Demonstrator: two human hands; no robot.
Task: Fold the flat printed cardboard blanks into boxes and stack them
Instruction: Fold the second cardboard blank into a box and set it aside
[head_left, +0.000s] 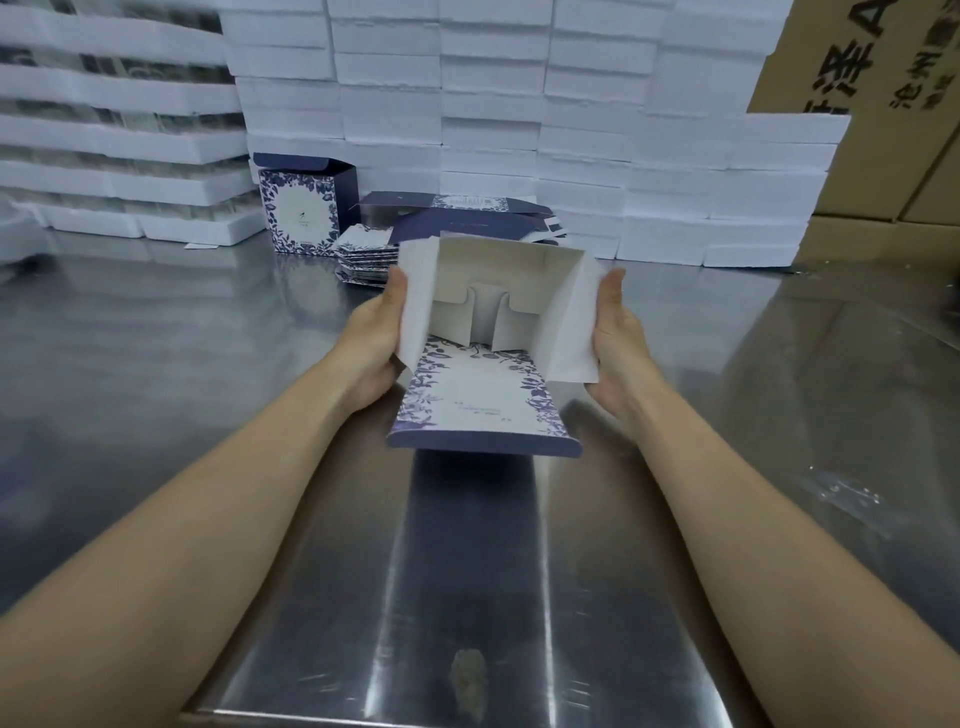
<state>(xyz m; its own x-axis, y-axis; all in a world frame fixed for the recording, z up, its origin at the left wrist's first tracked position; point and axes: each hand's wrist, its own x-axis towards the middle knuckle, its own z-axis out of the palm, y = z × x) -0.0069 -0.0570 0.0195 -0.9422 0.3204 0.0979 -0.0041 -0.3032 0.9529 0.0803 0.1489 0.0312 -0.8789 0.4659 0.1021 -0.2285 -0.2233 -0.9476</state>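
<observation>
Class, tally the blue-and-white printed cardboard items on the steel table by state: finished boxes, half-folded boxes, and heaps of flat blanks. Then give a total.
finished box, standing: 1
half-folded box, held up: 1
heap of flat blanks: 1
Total: 3

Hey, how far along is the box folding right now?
Done: one folded box stands at the back. In hand: the left hand and right hand hold a half-formed box, flaps open. Left: closing it, then the pile of blanks behind.
</observation>
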